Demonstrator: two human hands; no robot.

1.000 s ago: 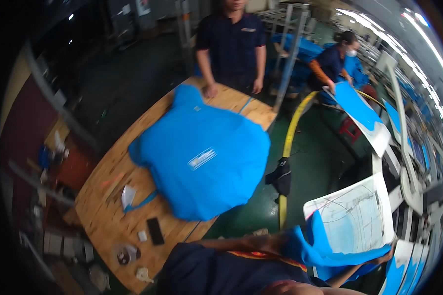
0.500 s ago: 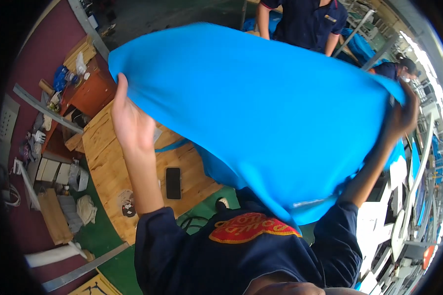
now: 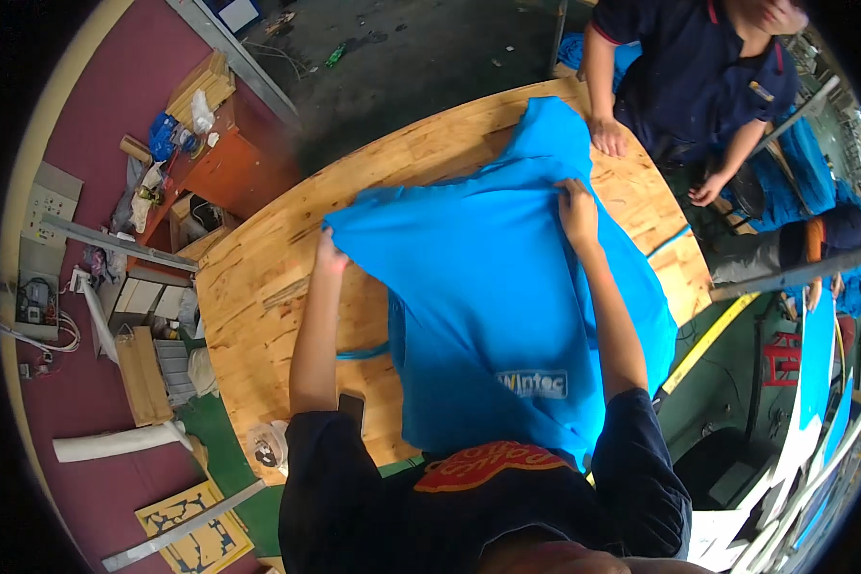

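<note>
A large bright blue cloth with a printed label patch near my body lies partly on the wooden table, its near part hanging toward me. My left hand pinches its far left corner, pulling the edge taut above the table. On the right, my right hand has its fingers curled on the cloth's far part, gripping a fold. Beyond that hand a bunched piece of the cloth extends toward the far edge. Thin blue straps show at the left and right sides of the cloth.
The wooden table carries a dark phone and a round container at its near left edge. A co-worker stands at the far right, one hand on the table. Metal posts and an orange-brown cabinet stand around.
The blue cloth, held up and spread before, has come down onto the table. Both hands have lowered, and the right one has moved inward. More of the table and the co-worker now show.
</note>
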